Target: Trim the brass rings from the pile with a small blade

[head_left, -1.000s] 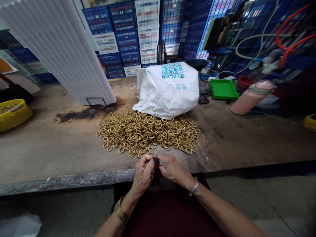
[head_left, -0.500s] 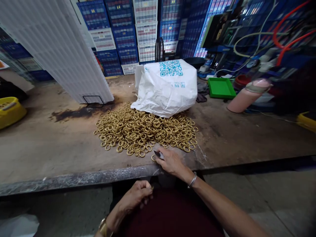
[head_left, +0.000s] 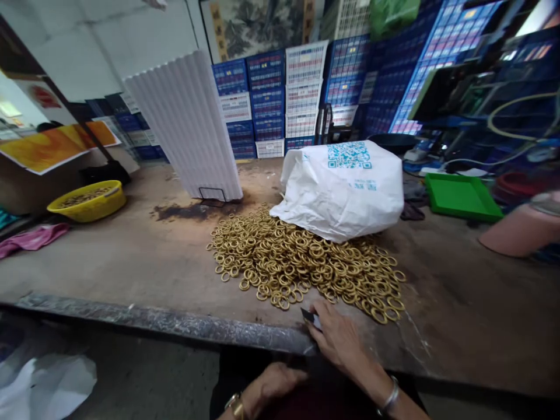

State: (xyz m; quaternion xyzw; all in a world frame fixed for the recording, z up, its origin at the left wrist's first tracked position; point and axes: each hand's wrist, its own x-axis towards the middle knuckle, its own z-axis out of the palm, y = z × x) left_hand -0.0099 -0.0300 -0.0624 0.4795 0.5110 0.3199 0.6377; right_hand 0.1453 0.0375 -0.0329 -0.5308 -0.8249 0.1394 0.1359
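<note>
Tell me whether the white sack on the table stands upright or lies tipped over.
Tipped over: the white sack lies on its side, its near edge over the heap of brass-coloured rings.

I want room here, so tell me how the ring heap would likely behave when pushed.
The ring heap would probably spread rather than move as one, since its pieces lie loosely piled. Those lying flat at the near edge seem apt to slide, not roll. The white bag at its far side might shift too.

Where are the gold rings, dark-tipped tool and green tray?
Gold rings [head_left: 301, 256], head view: middle of the heap.
Dark-tipped tool [head_left: 308, 316], head view: its dark end.
Green tray [head_left: 461, 195], head view: its flat floor.
</note>
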